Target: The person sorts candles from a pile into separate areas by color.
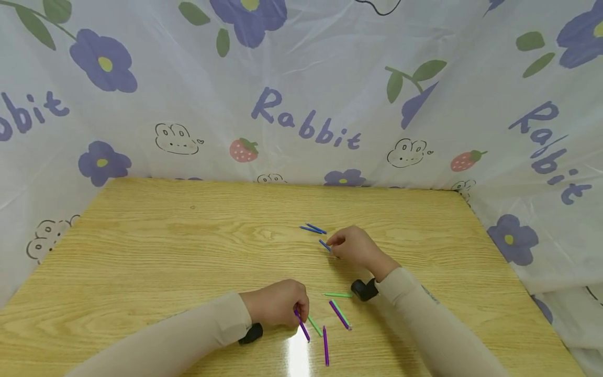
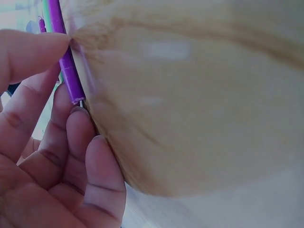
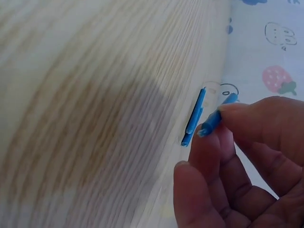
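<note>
Between thumb and index finger, my right hand (image 1: 356, 248) pinches a thin blue stick (image 3: 217, 116). Beyond it, two more blue sticks (image 1: 313, 229) lie close together on the table. My left hand (image 1: 281, 303) is nearer the front edge, its thumb and a finger on a purple stick (image 2: 70, 76). Just right of that hand a green stick (image 1: 315, 326) lies on the wood. Another purple stick (image 1: 326, 346) lies close by, and a purple and green pair (image 1: 340, 315) rests side by side. One more green stick (image 1: 338, 295) lies crosswise above that pair.
The wooden table (image 1: 188, 251) fills the lower view. A white cloth (image 1: 301, 68) printed with flowers and rabbits hangs behind it and at both sides. Black wrist devices (image 1: 364, 289) sit under both wrists.
</note>
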Demonstrator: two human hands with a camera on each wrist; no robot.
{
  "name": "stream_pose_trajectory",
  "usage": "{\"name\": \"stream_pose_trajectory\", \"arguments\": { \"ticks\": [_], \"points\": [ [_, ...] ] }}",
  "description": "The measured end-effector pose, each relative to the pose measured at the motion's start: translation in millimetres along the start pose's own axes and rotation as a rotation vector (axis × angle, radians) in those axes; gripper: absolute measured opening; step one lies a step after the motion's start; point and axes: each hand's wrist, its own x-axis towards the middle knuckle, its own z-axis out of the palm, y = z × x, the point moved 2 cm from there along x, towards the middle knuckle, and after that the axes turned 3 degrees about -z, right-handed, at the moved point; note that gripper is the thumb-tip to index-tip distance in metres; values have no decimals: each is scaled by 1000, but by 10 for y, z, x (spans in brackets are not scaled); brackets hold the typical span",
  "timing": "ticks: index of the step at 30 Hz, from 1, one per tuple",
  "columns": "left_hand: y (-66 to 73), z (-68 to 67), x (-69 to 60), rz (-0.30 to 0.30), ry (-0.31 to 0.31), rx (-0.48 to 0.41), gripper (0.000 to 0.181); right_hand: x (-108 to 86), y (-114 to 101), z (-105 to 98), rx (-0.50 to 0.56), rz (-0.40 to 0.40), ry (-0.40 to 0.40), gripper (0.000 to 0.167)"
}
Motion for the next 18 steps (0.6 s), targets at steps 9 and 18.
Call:
{"name": "stream_pose_trajectory", "arguments": {
  "ticks": [9,18],
  "points": [
    [9,-1,-8,0,-7,-12,18,110,17,-14,59,4,-15,18],
    [-1,8,-6,18,4,1,18,217,19,-20,56,-15,-25,18]
  ]
}}
